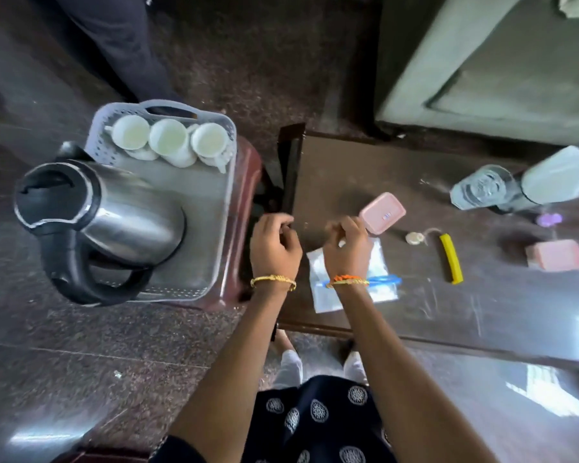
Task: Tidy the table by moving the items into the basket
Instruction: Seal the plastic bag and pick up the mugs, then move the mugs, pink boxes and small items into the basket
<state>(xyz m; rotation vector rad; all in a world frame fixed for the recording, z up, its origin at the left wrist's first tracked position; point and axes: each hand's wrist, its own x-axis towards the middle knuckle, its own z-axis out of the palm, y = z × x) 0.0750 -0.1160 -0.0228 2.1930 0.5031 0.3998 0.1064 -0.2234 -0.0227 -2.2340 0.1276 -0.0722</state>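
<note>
Shiny steel kettle (114, 212) with black lid and handle sits in a pale grey basket (211, 208), white cups (168, 138) lined up behind it. The counter (365, 168) is dark glossy brown. Pink box (383, 212), yellow strip (452, 259), blue-zipped clear bag (381, 289), and a navy dress (315, 422) with white round motifs.

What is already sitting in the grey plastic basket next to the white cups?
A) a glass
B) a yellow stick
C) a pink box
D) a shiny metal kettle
D: the shiny metal kettle with a black handle stands inside the grey plastic basket, near the white cups; the other things are still on the table.
</note>
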